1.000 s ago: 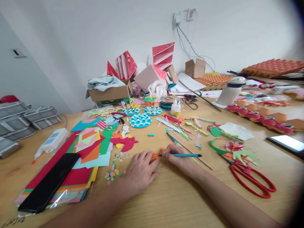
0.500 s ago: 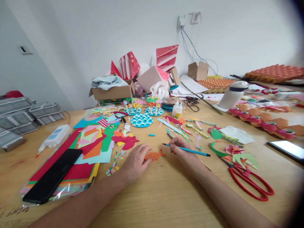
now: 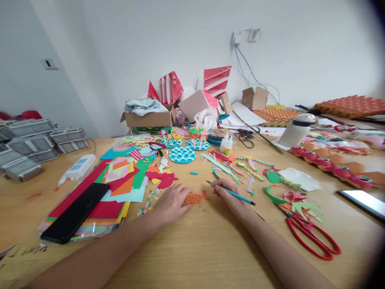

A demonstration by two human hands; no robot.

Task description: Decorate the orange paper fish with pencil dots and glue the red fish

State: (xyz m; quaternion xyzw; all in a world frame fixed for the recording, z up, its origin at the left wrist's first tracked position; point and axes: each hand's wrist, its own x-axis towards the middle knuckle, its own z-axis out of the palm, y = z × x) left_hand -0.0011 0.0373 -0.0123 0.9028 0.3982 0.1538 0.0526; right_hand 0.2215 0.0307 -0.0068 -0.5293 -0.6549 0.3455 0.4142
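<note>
On the wooden table lies an orange paper fish (image 3: 194,199) with dark dots on its body, its tail pointing right. My left hand (image 3: 172,202) rests palm down at the fish's head end, thumb and fingers apart, fingertips touching or just beside its edge. Fingers of my right hand (image 3: 226,193) are closed round a slim blue felt-tip pen (image 3: 240,196). The pen's dark tip points left, a little above the fish's tail and apart from it. A short blue pen cap (image 3: 194,173) lies beyond the fish.
Coloured paper sheets (image 3: 105,210) with a black phone (image 3: 76,212) lie left. Red-handled scissors (image 3: 313,237) and paper scraps lie right. Blue wavy discs (image 3: 182,155), some bearing small fish, stand behind, near glue bottles (image 3: 227,145) and paper strips (image 3: 218,163).
The camera view has shifted slightly. My left fingers have drawn back a little from the fish, and the pen has tilted slightly in my right hand. The fish stays in place.
</note>
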